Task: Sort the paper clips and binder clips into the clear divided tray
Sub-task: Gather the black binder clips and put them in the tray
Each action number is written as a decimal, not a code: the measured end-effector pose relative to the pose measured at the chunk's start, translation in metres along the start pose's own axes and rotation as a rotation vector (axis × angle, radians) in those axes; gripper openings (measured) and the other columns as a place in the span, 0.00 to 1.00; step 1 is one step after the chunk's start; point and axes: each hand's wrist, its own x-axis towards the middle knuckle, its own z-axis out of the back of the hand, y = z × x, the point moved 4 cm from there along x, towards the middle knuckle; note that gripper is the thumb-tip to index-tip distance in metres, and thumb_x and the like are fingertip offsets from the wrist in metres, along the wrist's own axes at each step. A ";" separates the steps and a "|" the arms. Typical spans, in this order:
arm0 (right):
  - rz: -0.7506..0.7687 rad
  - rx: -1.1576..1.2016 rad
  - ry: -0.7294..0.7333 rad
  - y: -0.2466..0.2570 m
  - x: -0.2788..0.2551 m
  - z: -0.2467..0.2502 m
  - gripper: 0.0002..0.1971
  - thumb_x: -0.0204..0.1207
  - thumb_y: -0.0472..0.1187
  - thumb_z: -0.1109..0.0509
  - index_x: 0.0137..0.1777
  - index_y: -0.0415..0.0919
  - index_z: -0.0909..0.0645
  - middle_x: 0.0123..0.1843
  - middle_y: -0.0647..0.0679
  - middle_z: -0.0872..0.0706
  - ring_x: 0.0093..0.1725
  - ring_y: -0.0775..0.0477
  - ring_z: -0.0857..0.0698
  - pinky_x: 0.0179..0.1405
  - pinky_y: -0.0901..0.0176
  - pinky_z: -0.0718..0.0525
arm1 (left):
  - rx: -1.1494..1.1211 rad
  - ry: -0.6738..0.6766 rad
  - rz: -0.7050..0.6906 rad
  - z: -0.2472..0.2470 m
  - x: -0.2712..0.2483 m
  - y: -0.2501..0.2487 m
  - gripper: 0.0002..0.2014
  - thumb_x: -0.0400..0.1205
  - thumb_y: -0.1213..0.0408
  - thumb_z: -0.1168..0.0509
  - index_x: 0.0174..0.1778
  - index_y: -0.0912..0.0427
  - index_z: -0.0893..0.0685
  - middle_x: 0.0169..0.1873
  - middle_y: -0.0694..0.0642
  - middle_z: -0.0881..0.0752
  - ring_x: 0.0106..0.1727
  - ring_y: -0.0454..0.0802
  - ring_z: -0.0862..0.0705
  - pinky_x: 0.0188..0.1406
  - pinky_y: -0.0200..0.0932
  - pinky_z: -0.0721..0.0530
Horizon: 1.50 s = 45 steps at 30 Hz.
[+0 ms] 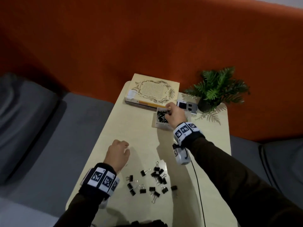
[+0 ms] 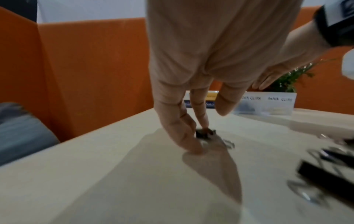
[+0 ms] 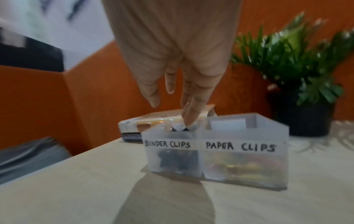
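My left hand [image 1: 120, 151] points its fingers down at the table; in the left wrist view my left hand [image 2: 195, 133] has two straight fingertips touching a small black binder clip [image 2: 205, 133], thumb lifted clear. My right hand [image 1: 172, 113] hovers over the clear divided tray [image 1: 161, 126]. In the right wrist view my right hand [image 3: 172, 112] has straight fingers reaching into the compartment labelled BINDER CLIPS, thumb apart, with a black clip [image 3: 179, 128] just under the fingertips at the rim. The tray [image 3: 247, 166] holds coloured paper clips on the right. Several loose binder clips [image 1: 154, 181] lie near me.
A thick book [image 1: 152, 90] lies behind the tray, with a potted plant [image 1: 216, 90] and a small grey device [image 1: 186, 105] at the back right. A black cable [image 1: 197, 185] runs along the table's right side. Grey cushions flank the narrow table [image 1: 131, 128].
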 end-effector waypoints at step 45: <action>-0.017 -0.059 0.204 -0.044 -0.190 -0.054 0.09 0.75 0.36 0.37 0.48 0.43 0.15 0.48 0.44 0.10 0.47 0.45 0.15 0.42 0.62 0.23 | -0.155 -0.100 -0.283 0.028 0.070 -0.159 0.04 0.72 0.73 0.29 0.37 0.60 0.14 0.38 0.56 0.14 0.43 0.52 0.16 0.45 0.41 0.17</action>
